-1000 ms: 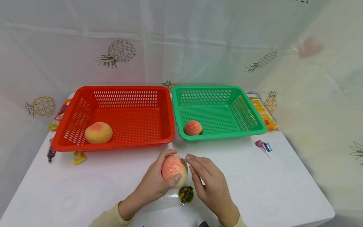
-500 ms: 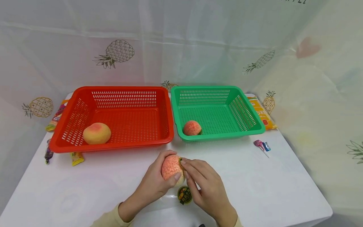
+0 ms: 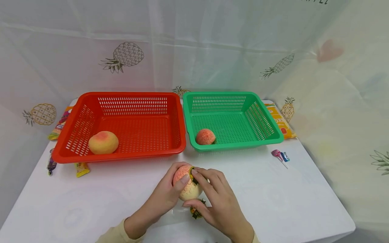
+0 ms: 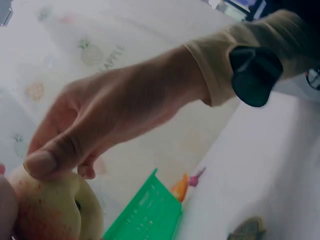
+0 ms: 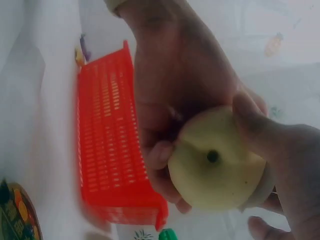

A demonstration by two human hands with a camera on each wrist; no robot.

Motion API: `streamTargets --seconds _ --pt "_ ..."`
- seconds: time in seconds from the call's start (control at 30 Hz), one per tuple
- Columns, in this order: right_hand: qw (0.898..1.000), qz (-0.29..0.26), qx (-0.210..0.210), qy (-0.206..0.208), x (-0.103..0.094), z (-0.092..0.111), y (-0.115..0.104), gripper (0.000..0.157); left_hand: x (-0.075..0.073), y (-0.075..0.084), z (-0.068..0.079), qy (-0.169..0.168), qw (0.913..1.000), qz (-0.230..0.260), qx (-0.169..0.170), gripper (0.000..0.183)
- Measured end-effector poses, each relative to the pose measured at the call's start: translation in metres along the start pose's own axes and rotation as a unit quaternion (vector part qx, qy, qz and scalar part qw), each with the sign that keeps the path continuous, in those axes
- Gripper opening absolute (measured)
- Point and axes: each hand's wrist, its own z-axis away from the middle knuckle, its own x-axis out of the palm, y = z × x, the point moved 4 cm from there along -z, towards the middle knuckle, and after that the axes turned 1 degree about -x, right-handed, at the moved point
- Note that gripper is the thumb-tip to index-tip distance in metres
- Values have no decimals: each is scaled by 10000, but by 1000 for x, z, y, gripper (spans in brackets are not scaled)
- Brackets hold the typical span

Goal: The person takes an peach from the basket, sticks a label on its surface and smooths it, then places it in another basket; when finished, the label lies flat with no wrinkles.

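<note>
My left hand (image 3: 170,185) grips a pink and cream peach (image 3: 189,192) over the front of the table, its thumb across the near side. On the peach's upper right lies a round dark sticker (image 3: 191,172) with a yellow rim, partly hidden by the fingers of my right hand (image 3: 220,199), which press on it. The right thumb curls round the lower side of the peach. In the right wrist view the peach's pale end (image 5: 215,165) with its dark stem pit faces the camera. A second round fruit-print sticker (image 3: 197,212) lies below, partly covered by the right thumb.
A red basket (image 3: 121,157) with a yellow peach (image 3: 103,142) stands at the back left. Beside it, a green basket (image 3: 234,146) holds a smaller peach (image 3: 206,136). Candies, including a lollipop (image 3: 277,154) and a yellow packet (image 3: 82,169), lie around them.
The sticker in my right fingers has come against the peach. My left hand has turned the peach, showing more of its pale end, and my right thumb has moved down to its lower side.
</note>
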Motion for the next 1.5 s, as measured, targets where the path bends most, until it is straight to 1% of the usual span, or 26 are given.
streamTargets --seconds 0.07,0.17,0.27,0.4,0.47,0.57,0.63,0.73,0.77,0.83,0.87,0.9,0.93,0.97,1.0,1.03,1.07,1.13,1.17,1.2,1.23,1.27,1.33,1.4,1.47,1.5 --pt "9997 178 -87 117 -2 -1 -2 56 2 1 2 -34 9990 251 -361 31" --pt "9979 434 -336 342 -5 -5 -5 52 4 5 6 -82 9968 501 -625 36" --pt "9940 578 -633 676 -9 -10 -8 49 6 9 9 -184 9948 712 -705 41" --pt "9853 755 -1032 1128 -13 -13 -12 47 7 12 12 -335 9923 853 -829 46" --pt "9809 843 -1207 1272 -13 -14 -15 46 7 13 13 -425 9905 945 -906 47" --pt "9767 953 -1370 1348 -12 -15 -17 42 6 12 12 -498 9871 1177 -960 45" --pt "9750 1011 -1412 1386 -11 -16 -17 36 5 10 11 -400 9853 1365 -949 43" --pt "9728 1051 -1444 1476 -10 -18 -17 22 -1 6 8 -54 9834 1555 -932 44" --pt "9735 1019 -1376 1514 -10 -18 -16 19 -3 5 8 86 9829 1598 -913 44" --pt "9794 723 -1015 1590 -10 -17 -12 15 -7 2 7 374 9832 1593 -814 41" --pt "9840 519 -658 1572 -10 -16 -8 14 -9 2 7 498 9840 1553 -721 39" --pt "9883 268 -174 1489 -9 -14 -4 13 -11 1 7 620 9848 1507 -606 37" --pt "9901 -21 445 1331 -7 -12 2 13 -12 1 7 742 9867 1375 -452 35" --pt "9867 -328 1142 1107 -5 -9 8 16 -13 2 7 845 9888 1209 -248 35" --pt "9775 -594 1845 831 -1 -5 13 19 -13 2 8 920 9903 1037 -14 36" --pt "9632 -799 2519 485 3 -1 18 24 -13 2 8 982 9919 770 229 38" --pt "9446 -953 3138 115 8 3 21 28 -12 3 9 1033 9922 501 494 40" --pt "9072 -1222 3987 -548 18 9 24 32 -8 3 11 1087 9891 25 989 41" --pt "8930 -1361 4225 -747 22 11 24 33 -6 3 12 1080 9866 -152 1213 41" --pt "8836 -1447 4365 -887 24 12 24 34 -3 3 13 1091 9836 -331 1400 41" --pt "8771 -1520 4451 -972 27 12 23 34 -1 2 13 1110 9801 -498 1569 41" --pt "8747 -1547 4478 -1017 28 12 22 34 1 2 14 1109 9779 -548 1683 41" --pt "8787 -1476 4413 -1067 30 11 21 33 4 1 14 1127 9748 -618 1823 42" --pt "8862 -1378 4302 -1025 31 10 20 31 6 1 15 1173 9726 -675 1890 43" --pt "8913 -1352 4228 -922 31 9 19 29 7 9 17 1235 9724 -673 1861 42" --pt "8915 -1351 4235 -873 31 10 19 29 8 13 19 1274 9717 -689 1866 40"
